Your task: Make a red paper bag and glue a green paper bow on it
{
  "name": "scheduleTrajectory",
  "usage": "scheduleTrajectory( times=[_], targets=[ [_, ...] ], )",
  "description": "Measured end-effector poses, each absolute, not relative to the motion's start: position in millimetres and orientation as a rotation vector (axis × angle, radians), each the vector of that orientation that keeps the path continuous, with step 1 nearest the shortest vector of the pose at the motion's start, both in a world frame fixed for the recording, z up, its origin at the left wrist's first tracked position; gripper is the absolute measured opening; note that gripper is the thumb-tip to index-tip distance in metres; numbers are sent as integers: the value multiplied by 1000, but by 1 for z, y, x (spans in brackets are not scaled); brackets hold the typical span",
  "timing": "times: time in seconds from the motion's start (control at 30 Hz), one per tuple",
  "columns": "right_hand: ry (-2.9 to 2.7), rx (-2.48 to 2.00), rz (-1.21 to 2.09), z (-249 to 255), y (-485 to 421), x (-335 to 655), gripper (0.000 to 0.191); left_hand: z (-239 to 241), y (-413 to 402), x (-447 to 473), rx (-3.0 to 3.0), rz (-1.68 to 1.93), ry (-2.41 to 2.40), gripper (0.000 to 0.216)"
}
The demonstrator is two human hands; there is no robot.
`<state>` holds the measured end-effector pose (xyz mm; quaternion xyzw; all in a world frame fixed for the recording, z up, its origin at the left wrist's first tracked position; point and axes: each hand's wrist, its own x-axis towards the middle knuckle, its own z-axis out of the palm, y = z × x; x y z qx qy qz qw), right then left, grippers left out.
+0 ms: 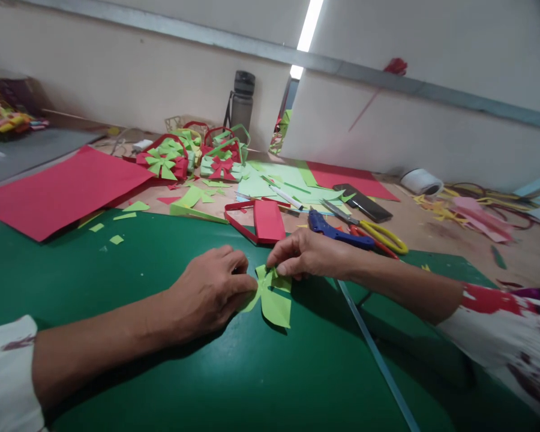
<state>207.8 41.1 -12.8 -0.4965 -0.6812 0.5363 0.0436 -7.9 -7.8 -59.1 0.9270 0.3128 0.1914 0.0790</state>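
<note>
A light green paper bow lies on the green mat, its loops and tails spread out. My left hand pinches its left side between thumb and fingers. At the bow's upper right, my right hand has thumb and fingertips closed on the paper near the centre. Just beyond my hands stands a small red paper basket with a strip handle lying to its left. A blue glue gun rests right behind my right hand, with a pale blue glue stick or strip running toward me on the mat.
Yellow-handled scissors and a black phone lie behind the glue gun. Finished paper baskets with bows stand by a dark bottle. Red paper and green scraps cover the left side. The green mat spans the front.
</note>
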Motion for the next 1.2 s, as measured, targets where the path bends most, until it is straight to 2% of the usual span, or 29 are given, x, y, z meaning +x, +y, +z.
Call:
scheduleTrajectory(
  times=[0.5,1.2],
  targets=[
    [-2351,-1341,1684,-9,50,196,4,-60,-8,-9,2760,580,937,25],
    [-2814,-1426,1194,-2,52,183,9,-58,-9,-8,2773,567,936,27]
  ],
)
